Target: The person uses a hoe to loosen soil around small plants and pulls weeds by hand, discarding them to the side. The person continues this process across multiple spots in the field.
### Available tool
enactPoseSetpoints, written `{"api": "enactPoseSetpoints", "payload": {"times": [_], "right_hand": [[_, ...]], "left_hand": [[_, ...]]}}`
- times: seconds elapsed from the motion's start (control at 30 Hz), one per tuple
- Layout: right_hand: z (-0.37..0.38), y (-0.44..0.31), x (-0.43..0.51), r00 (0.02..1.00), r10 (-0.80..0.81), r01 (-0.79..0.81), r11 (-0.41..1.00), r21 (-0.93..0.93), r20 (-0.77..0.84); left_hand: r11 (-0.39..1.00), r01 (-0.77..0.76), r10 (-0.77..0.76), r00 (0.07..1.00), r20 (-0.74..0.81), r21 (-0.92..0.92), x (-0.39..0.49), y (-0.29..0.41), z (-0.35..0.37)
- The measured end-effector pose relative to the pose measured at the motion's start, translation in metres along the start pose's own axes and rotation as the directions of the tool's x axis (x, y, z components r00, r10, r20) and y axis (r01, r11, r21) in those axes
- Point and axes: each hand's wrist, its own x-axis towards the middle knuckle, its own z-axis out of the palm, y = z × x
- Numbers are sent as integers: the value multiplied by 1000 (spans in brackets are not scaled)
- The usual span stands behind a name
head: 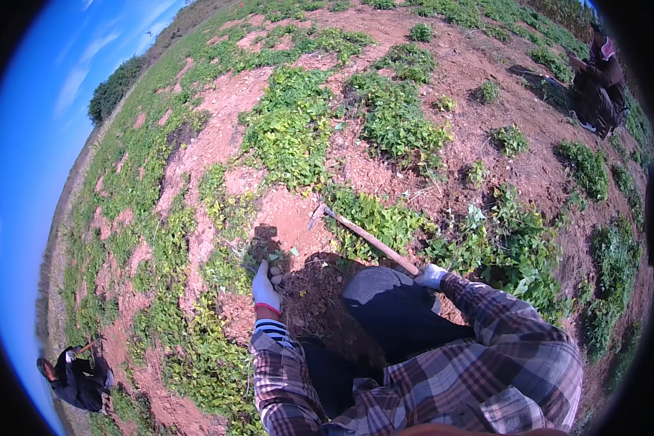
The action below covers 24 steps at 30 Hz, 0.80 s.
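My right hand (430, 276), in a pale work glove, grips the end of the wooden handle of a hoe (373, 240). The metal hoe head (317, 216) is raised toward the far side, near a strip of bare reddish soil. My left hand (266, 287) wears a white glove with a red cuff. It is low among leafy vines (218, 267), right beside a few small roundish lumps (276, 275), which could be tubers or stones. Its fingertips are partly hidden, so I cannot tell whether they hold anything. Dug soil (321, 294) lies in shadow before my knees.
Rows of low leafy plants (291, 120) spread over reddish ground. More vines (518, 256) grow beside my right arm. One person (602, 82) crouches at the far right; another person (82, 381), holding a wooden-handled tool, is at the lower left.
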Motion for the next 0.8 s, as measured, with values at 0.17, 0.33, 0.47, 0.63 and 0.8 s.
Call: {"api": "enactPoseSetpoints", "payload": {"times": [0.17,0.33,0.47,0.63,0.8], "right_hand": [[-2,-14,-3,998,-23,21,1000,-23,-58],[-1,-31,-18,999,37,-37,999,-4,-39],[1,-28,-17,997,67,-67,998,15,-43],[8,-13,-8,996,70,-65,994,94,-60],[15,-19,-3,992,107,-105,994,34,-62]], "left_hand": [[999,-8,3,995,98,48,12,8,-17],[999,1,-5,997,81,49,18,1,-8],[998,14,-18,997,80,55,5,0,10],[997,76,-77,976,202,13,15,-12,18],[994,-25,9,989,147,108,38,-33,7]]}}
